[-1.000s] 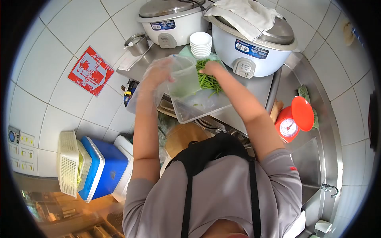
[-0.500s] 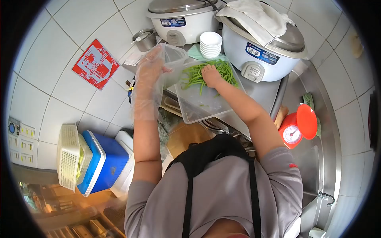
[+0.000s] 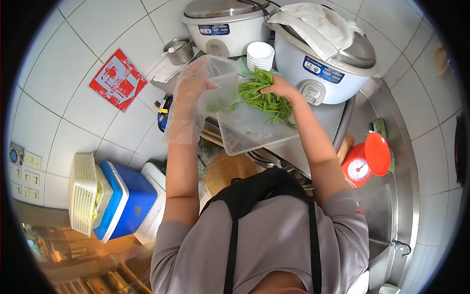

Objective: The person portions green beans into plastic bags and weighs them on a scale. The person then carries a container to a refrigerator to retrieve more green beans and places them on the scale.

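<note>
My left hand [image 3: 193, 81] is seen through a clear plastic bag [image 3: 220, 90] that also drapes over the forearm. Its fingers are closed on the bag, whose mouth faces right. My right hand [image 3: 280, 88] is wrapped round a bunch of cut green beans [image 3: 264, 100], lifted at the bag's right side. More beans lie below it on a shallow translucent plastic tray [image 3: 245, 139]. Some green shows dimly through the lower part of the bag.
Two large rice cookers [image 3: 318, 63] stand behind the tray, one topped with a cloth [image 3: 313, 27]. Between them is a stack of white bowls [image 3: 260, 56]. A metal pot [image 3: 178, 50] sits back left. A red scale [image 3: 358, 169] stands right, a blue cooler [image 3: 132, 196] lower left.
My right hand has closed on a bunch of beans and moved slightly up and right, raising it off the tray. The bag in my left hand has opened wider and shifted right.
</note>
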Available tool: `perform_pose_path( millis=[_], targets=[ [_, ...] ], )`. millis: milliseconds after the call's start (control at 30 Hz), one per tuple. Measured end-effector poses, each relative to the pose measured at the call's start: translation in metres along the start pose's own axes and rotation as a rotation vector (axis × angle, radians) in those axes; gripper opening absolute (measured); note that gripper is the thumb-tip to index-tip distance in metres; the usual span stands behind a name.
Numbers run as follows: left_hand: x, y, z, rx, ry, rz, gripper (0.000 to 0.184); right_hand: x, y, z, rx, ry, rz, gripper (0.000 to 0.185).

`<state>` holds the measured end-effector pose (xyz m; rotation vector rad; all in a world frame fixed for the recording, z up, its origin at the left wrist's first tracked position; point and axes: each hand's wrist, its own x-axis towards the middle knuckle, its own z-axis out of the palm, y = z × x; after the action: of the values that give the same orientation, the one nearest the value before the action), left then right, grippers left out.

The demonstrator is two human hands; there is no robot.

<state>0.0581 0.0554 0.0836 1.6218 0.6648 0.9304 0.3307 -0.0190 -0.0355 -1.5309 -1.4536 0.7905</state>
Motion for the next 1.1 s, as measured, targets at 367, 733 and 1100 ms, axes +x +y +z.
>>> perform_pose_path(
  millis=[367,733,1100],
  targets=[
    [0.01,-0.026,0.021,-0.055,-0.073,-0.048,0.046,-0.022,0.042,0.027,0.216,0.313,0.1,0.046],
    [0.008,-0.061,0.047,-0.102,-0.128,-0.011,0.039,-0.034,0.003,0.001,0.721,0.18,0.021,0.041],
    [0.016,-0.096,0.098,0.602,-0.054,0.754,0.03,-0.039,-0.021,0.003,0.436,0.007,0.003,0.056]
  ],
)
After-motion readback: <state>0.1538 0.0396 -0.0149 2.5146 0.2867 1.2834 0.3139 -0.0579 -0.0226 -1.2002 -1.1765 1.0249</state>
